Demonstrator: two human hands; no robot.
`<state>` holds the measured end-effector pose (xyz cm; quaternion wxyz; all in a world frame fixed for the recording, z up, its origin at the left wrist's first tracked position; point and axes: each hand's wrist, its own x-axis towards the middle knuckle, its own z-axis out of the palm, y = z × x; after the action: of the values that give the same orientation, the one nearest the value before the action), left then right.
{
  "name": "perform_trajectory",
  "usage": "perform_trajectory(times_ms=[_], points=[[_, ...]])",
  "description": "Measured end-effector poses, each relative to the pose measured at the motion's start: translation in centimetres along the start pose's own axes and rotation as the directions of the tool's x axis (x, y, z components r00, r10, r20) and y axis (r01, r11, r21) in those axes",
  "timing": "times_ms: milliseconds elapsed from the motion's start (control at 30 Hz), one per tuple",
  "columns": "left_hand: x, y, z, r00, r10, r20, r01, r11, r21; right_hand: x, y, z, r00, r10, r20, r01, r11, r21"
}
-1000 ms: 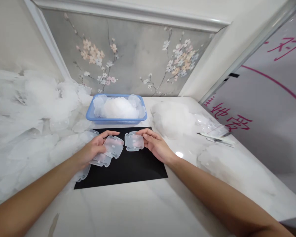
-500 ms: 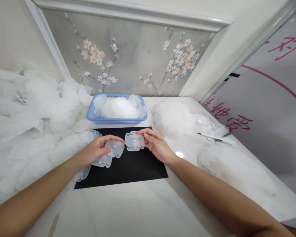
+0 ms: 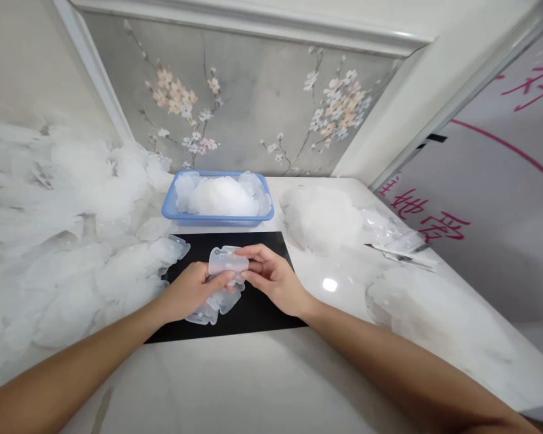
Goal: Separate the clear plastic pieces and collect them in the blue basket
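Note:
Over the black mat [image 3: 271,310], both hands meet on a translucent plastic piece [image 3: 226,260] with rounded, notched edges. My left hand [image 3: 192,289] is closed, its thumb lying across the lower edge of that piece. More translucent plastic pieces [image 3: 228,300] fan out below the left hand, apparently held in it. My right hand [image 3: 276,277] pinches the right side of the upper piece between thumb and fingers. Some of the left fingers are hidden behind the plastic.
A blue basket [image 3: 219,221] holding whitish translucent pieces stands behind the mat. Left of it spreads a large heap of similar pieces [image 3: 72,241]. To the right lie a whitish pile [image 3: 321,217] and clear plastic bags [image 3: 389,226] on the marble-patterned table [image 3: 262,386].
My right hand has brought its plastic piece left and down to my left hand. My left hand has moved right with its pieces, and the hands now meet.

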<state>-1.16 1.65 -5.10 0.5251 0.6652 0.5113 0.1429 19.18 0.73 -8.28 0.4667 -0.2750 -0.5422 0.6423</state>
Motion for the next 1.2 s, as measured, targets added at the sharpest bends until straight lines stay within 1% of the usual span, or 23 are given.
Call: perform_trajectory(times_ms=[133,200,400,533,633,767,967,1067,1133,1200], points=[[-0.3,-0.1,0.0,0.995,-0.013,0.100,0.018,0.998,-0.058,-0.1,0.1,-0.2,0.999,0.026,-0.019,-0.027,1.000,-0.008],[-0.4,0.1,-0.2,0.994,-0.012,0.109,0.018,0.998,-0.059,0.0,-0.1,-0.5,0.999,0.032,-0.029,-0.033,0.999,-0.007],[-0.4,0.6,-0.7,0.998,-0.033,0.055,0.039,0.994,-0.107,0.0,-0.8,-1.2,0.996,0.027,-0.085,-0.031,0.999,-0.045],[-0.1,0.3,-0.4,1.000,-0.013,-0.021,0.011,0.996,-0.085,0.0,-0.6,-0.9,0.996,0.043,-0.073,-0.046,0.999,-0.029],[0.0,0.0,-0.2,0.998,-0.005,-0.055,0.001,0.997,-0.080,0.0,-0.3,-0.6,0.997,0.052,-0.057,-0.053,0.998,-0.018],[-0.1,0.0,-0.1,0.998,-0.008,-0.069,0.004,0.999,-0.051,0.0,-0.1,-0.6,0.996,0.066,-0.061,-0.067,0.998,-0.013],[-0.2,0.6,-0.1,0.999,-0.023,-0.038,0.020,0.997,-0.074,0.0,-0.2,-0.8,0.994,0.084,-0.067,-0.086,0.996,-0.016],[-0.3,0.7,-0.2,0.999,-0.040,-0.024,0.037,0.992,-0.119,0.0,-0.3,-0.9,0.994,0.080,-0.070,-0.081,0.997,-0.015],[-0.3,0.6,-0.4,0.999,-0.023,-0.026,0.017,0.979,-0.201,0.0,-0.4,-1.1,0.994,0.078,-0.077,-0.079,0.997,-0.016],[-0.2,0.4,-0.6,0.996,-0.020,-0.086,-0.005,0.959,-0.283,0.0,-0.5,-1.2,0.993,0.080,-0.087,-0.082,0.996,-0.022]])
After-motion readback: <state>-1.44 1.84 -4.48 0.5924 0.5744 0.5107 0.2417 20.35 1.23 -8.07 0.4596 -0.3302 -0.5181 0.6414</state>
